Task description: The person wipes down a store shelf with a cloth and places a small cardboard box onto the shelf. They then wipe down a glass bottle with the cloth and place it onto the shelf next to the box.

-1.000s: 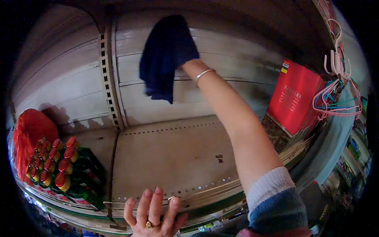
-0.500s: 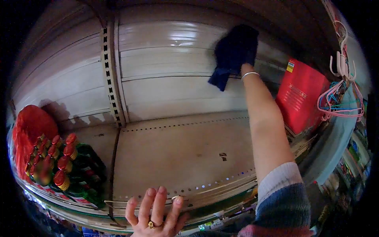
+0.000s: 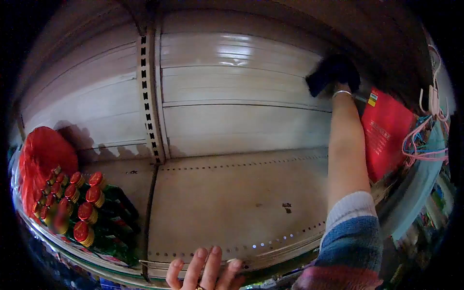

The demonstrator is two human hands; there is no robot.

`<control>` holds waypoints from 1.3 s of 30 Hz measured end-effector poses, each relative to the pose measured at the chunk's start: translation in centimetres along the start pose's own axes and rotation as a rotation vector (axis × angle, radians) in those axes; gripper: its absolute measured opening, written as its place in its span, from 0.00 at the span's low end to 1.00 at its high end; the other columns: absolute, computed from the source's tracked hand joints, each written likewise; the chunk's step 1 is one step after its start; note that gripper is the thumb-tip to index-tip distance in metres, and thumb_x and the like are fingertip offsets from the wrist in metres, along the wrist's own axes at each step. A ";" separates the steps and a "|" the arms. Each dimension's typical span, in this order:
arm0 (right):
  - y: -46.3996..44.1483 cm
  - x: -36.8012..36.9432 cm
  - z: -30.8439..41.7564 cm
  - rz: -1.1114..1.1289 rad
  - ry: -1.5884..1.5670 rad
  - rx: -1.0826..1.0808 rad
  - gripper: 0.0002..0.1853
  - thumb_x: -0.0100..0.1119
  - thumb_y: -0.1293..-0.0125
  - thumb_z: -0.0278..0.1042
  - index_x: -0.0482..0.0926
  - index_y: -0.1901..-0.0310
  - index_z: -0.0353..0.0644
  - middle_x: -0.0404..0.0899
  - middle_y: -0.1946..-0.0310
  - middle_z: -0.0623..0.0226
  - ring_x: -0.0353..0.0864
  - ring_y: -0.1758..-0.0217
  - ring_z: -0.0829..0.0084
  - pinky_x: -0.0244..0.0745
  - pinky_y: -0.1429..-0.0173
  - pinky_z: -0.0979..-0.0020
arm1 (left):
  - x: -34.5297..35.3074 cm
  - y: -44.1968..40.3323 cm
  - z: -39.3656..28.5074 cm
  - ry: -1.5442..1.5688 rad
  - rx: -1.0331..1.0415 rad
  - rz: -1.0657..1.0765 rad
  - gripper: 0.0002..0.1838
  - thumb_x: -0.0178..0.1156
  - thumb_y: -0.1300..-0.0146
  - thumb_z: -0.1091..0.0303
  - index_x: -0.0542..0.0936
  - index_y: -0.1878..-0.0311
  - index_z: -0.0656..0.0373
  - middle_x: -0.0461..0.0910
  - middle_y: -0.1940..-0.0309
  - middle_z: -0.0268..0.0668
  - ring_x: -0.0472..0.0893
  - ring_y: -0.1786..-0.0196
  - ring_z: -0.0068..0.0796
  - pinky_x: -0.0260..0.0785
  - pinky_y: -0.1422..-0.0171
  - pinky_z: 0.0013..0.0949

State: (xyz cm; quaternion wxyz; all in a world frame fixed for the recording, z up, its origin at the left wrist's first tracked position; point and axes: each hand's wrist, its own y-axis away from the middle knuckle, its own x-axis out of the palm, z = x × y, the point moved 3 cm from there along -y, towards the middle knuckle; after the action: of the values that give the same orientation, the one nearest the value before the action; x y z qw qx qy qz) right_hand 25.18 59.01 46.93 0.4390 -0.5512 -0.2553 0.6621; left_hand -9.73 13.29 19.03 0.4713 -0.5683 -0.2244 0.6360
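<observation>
The left hand (image 3: 205, 276) shows an empty grip, its bare fingers loosely spread at the front edge of a beige, perforated shelf (image 3: 222, 203); on this shelf, green bottles with red caps (image 3: 116, 212) stand at left beside a rounded red plastic bag (image 3: 46, 154), and a tall red printed box (image 3: 386, 135) stands at right. Farther in, the right hand (image 3: 341, 87) carries a dark blue cloth (image 3: 338, 70) at the off-white panelled back wall (image 3: 241, 125), near the box; fabric hides its fingers, so how tightly this grip closes cannot be told.
</observation>
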 end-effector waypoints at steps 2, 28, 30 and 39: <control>0.4 0.2 -0.6 0.004 0.005 0.013 0.26 0.52 0.38 0.42 0.71 0.41 0.37 0.66 0.38 0.49 0.61 0.33 0.53 0.50 0.27 0.57 | 0.1 0.1 -0.1 -0.001 0.000 -0.007 0.24 0.51 0.33 0.55 0.70 0.36 0.52 0.70 0.40 0.42 0.70 0.39 0.41 0.51 0.33 0.51; 19.3 -11.2 28.8 -0.399 -0.322 -0.910 0.25 0.51 0.39 0.40 0.71 0.43 0.34 0.68 0.41 0.44 0.64 0.36 0.50 0.54 0.29 0.57 | 0.5 0.8 -0.3 0.098 -0.081 -0.143 0.29 0.54 0.35 0.55 0.65 0.32 0.50 0.66 0.36 0.41 0.64 0.32 0.38 0.49 0.29 0.52; 21.1 -14.2 31.8 -0.166 -0.307 -0.960 0.26 0.51 0.39 0.41 0.71 0.42 0.35 0.67 0.39 0.46 0.62 0.34 0.52 0.52 0.28 0.61 | 0.3 0.8 -0.3 0.109 -0.083 -0.132 0.29 0.54 0.35 0.55 0.65 0.32 0.50 0.66 0.36 0.41 0.64 0.32 0.38 0.49 0.30 0.52; 21.9 -13.9 38.7 -0.387 -0.758 -0.980 0.26 0.54 0.41 0.42 0.70 0.45 0.31 0.67 0.43 0.44 0.63 0.37 0.49 0.53 0.30 0.59 | -0.6 0.5 0.1 0.042 -0.028 -0.035 0.28 0.53 0.36 0.55 0.67 0.33 0.50 0.67 0.37 0.42 0.66 0.34 0.37 0.50 0.30 0.51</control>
State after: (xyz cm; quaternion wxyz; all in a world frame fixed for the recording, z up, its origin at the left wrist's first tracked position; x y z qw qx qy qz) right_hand -18.23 42.07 46.14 0.1274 -0.3596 -0.7599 0.5264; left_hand -10.09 12.58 18.94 0.4789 -0.5839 -0.2333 0.6126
